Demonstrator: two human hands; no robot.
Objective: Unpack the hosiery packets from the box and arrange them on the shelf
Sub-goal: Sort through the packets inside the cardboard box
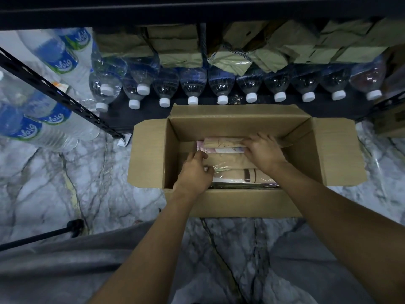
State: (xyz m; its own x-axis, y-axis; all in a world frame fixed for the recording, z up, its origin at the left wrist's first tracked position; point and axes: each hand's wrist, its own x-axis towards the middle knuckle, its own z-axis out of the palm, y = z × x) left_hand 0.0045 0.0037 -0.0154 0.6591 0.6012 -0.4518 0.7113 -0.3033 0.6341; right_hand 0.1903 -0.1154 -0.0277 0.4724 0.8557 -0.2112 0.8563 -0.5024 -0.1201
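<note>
Head-worn wide-angle view, steeply downward, close above the open box (238,204)

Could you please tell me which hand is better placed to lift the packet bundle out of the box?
Probably the right hand: its fingers curl over the top of the packet bundle in the box, while the left hand only meets its left corner.

Both bare forearms are stretched forward and down. A hosiery packet (221,146) is gripped at its ends by the left hand (194,171) and right hand (264,150).
</note>
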